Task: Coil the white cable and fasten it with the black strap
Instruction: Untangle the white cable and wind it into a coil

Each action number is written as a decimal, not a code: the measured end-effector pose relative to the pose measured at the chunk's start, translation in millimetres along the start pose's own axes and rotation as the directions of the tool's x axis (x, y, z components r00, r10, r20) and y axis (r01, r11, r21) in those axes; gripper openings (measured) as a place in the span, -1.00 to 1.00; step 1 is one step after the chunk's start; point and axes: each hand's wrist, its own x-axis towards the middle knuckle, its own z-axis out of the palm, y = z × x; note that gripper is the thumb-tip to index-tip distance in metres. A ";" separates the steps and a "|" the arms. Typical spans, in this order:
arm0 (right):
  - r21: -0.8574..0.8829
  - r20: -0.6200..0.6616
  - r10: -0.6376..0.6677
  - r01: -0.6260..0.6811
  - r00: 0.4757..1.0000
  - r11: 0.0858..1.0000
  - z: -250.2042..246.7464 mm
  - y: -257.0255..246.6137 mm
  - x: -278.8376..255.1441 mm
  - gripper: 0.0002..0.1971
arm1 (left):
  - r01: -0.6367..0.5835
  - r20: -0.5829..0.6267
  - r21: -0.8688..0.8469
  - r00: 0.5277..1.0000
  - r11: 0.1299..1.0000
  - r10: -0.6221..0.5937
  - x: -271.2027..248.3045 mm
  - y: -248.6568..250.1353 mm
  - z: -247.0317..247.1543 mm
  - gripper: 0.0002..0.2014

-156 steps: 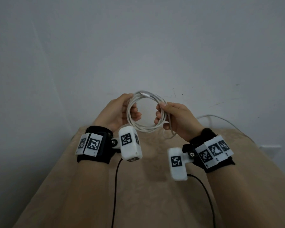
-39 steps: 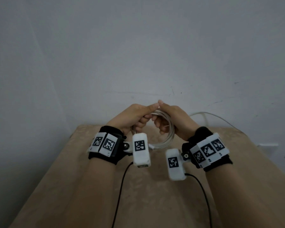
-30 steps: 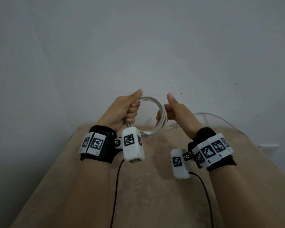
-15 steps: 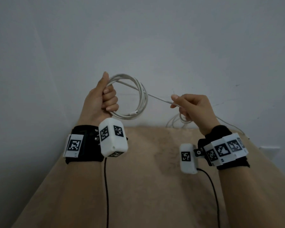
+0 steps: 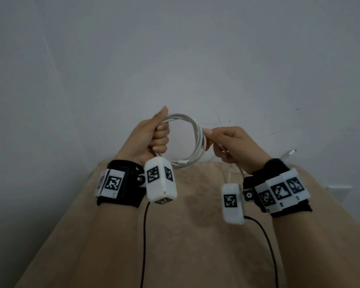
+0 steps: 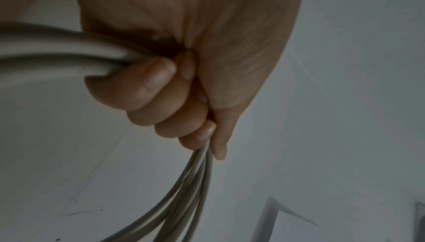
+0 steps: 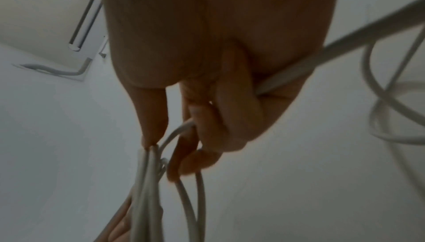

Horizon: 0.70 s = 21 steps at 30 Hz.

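A tan, faintly patterned table (image 5: 195, 235) carries loose white cable (image 5: 289, 153).

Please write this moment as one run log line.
left hand: grips white cable coil | right hand: pinches loose strand | black strap: not visible

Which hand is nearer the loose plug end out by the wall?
Right. The right hand is just left of the plug end; the left hand, gripping the coil, is farther left.
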 end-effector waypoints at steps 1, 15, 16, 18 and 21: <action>0.043 -0.027 -0.008 0.009 1.000 0.999 1.7 2.1 1.3 -0.70 | 0.009 -0.002 0.010 1.000 1.000 -0.009 0.7 -2.1 1.3 -0.53; 0.647 0.077 0.031 -0.074 0.997 0.759 18.5 4.8 8.3 -0.89 | -0.043 -0.118 -0.075 0.992 0.996 0.034 7.9 -10.0 9.4 -0.54; 0.664 0.078 0.025 -0.071 0.997 0.744 20.3 4.3 8.7 -0.89 | -0.044 -0.130 -0.090 0.991 0.995 0.033 8.8 -10.4 9.8 -0.54; 0.672 0.066 0.018 -0.058 0.998 0.738 22.2 6.3 10.3 -0.75 | -0.049 -0.144 -0.109 0.989 0.993 0.033 10.1 -10.8 11.2 -0.55; 0.640 0.080 0.032 -0.076 0.996 0.765 25.6 10.1 12.1 -0.67 | -0.060 -0.171 -0.157 0.985 0.986 0.033 11.8 -11.2 13.3 -0.55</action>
